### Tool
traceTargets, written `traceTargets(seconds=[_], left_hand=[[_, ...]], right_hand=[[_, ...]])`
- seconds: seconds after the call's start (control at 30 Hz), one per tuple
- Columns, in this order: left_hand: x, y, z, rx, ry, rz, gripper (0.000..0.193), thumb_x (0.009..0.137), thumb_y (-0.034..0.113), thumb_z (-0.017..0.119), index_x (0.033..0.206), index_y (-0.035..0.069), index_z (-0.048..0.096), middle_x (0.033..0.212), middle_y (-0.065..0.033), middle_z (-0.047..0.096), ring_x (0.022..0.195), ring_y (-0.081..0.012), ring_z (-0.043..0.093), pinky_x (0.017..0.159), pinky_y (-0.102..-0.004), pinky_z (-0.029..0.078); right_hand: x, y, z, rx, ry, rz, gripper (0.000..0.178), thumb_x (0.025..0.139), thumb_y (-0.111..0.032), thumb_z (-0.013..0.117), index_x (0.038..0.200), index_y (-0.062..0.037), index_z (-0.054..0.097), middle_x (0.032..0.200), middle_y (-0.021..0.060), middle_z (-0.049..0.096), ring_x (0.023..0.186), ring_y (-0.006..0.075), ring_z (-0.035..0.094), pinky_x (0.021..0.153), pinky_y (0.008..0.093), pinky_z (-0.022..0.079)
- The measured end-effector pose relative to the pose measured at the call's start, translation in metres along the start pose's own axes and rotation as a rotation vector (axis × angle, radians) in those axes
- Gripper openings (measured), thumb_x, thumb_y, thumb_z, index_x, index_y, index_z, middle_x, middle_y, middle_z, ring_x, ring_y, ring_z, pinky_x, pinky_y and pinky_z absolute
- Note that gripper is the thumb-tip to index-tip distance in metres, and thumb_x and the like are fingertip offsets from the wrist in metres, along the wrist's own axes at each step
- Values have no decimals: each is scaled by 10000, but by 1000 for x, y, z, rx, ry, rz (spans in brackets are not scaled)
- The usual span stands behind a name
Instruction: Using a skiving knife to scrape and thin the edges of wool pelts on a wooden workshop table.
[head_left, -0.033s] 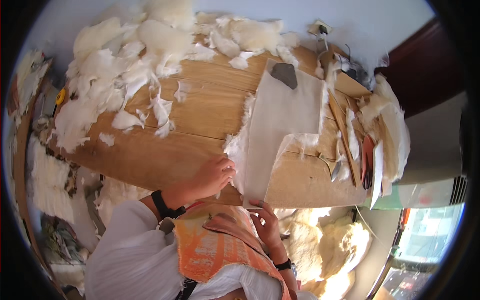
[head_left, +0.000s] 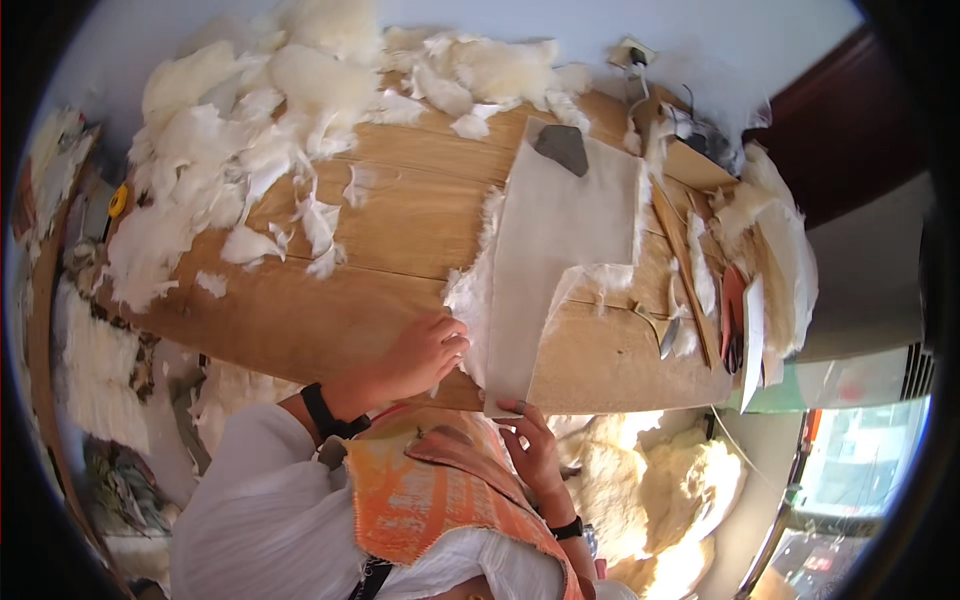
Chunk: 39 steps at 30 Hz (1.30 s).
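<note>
A pale, flat, L-shaped sheepskin piece (head_left: 525,235) lies lengthwise on the wooden table, with white wool fringing its edges. On its far end rests a dark grey, stone-like slab (head_left: 562,150). My left hand (head_left: 430,352) is closed beside the near left edge of the skin, fingers curled. A small pale bit shows below those fingers, too hidden to name. My right hand (head_left: 530,445) is at the table's near edge, its fingers pinching the skin's narrow near end. An orange patterned apron (head_left: 440,500) covers my front.
Heaps of loose white wool (head_left: 200,150) cover the table's far left. At the right lie a wooden stick (head_left: 685,275), a small metal-bladed tool (head_left: 667,337), red-handled scissors (head_left: 733,310) and a white sheet (head_left: 753,340). A box (head_left: 700,165) stands far right. More fleece (head_left: 640,500) is below the table.
</note>
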<state>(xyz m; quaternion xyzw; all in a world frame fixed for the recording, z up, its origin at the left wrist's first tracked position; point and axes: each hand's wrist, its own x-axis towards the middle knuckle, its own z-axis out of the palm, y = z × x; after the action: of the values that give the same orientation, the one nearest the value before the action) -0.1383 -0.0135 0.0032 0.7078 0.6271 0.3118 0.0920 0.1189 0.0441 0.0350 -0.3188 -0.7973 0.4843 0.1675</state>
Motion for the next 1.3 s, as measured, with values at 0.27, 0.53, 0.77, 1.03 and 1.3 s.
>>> traceTargets(seconds=[0.27,0.53,0.77,1.03,1.3], left_hand=[[-14,19,11,96,-78,112,321,758,147,678,1059,56,615,1164,-67,553,1129,-251,498,929,-375,431],[-31,25,25,127,-48,111,329,795,150,632,1115,76,612,1214,-58,533,1205,-256,452,957,-406,400],[-48,31,25,316,-28,143,380,814,177,615,1180,74,606,1326,-77,516,1280,-264,437,1018,-419,354],[11,9,-16,95,78,66,304,833,131,621,1120,31,602,1291,-118,518,1245,-304,459,1011,-439,391],[173,-42,22,228,95,145,418,826,77,563,1220,-56,512,1370,-203,421,1311,-346,373,1054,-401,356]], right_hand=[[-10,-15,-6,669,179,149,229,871,64,558,1081,-7,615,1178,100,610,1049,181,585,854,279,477],[-3,-4,-13,103,-103,76,237,860,22,594,1089,-29,625,1144,100,624,1048,193,595,816,292,498],[58,-17,-78,858,0,-235,265,939,-97,531,1199,-84,580,1256,88,575,1155,195,531,955,310,424],[36,-5,-56,176,140,513,227,950,-228,538,1022,-21,595,800,65,658,572,110,592,499,227,423],[60,-1,10,503,-143,755,343,923,-335,611,795,-16,618,588,54,591,451,69,485,404,223,336]])
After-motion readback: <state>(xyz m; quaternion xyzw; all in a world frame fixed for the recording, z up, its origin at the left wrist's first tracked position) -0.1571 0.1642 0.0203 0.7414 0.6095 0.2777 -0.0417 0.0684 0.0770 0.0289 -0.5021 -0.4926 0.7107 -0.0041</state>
